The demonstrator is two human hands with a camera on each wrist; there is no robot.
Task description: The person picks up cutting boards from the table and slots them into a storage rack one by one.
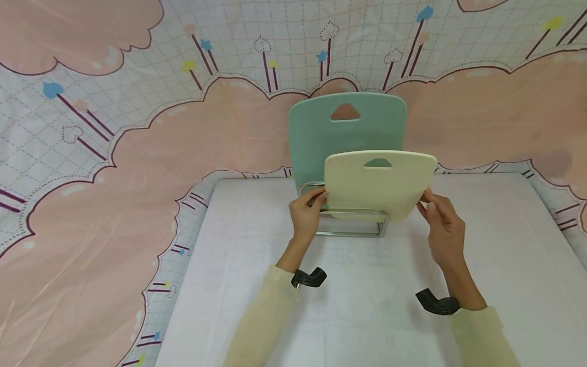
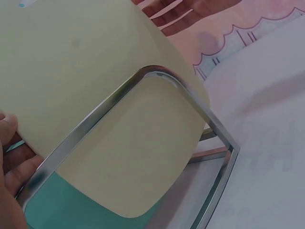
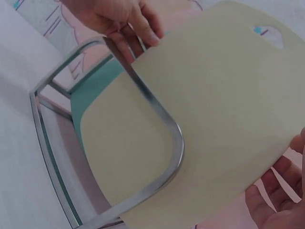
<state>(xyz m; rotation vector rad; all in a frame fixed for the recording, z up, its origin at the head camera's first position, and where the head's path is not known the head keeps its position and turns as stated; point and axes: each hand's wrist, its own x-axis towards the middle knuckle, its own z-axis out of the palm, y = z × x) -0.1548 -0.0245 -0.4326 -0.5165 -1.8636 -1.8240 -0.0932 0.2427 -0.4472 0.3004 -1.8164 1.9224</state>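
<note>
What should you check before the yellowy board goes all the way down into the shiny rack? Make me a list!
1. Left hand holds the cream board at its left edge: ok.
2. Right hand holds the board's right edge: ok.
3. Board's bottom edge is behind the front loop of the metal rack: ok, the wrist views show the loop crossing in front of the board.
4. Green board stands upright behind it, out of the way: ok.
5. Cream board sits level: not ok, it tilts slightly.
6. Board's bottom rests on the rack's base: cannot tell, hidden.
</note>
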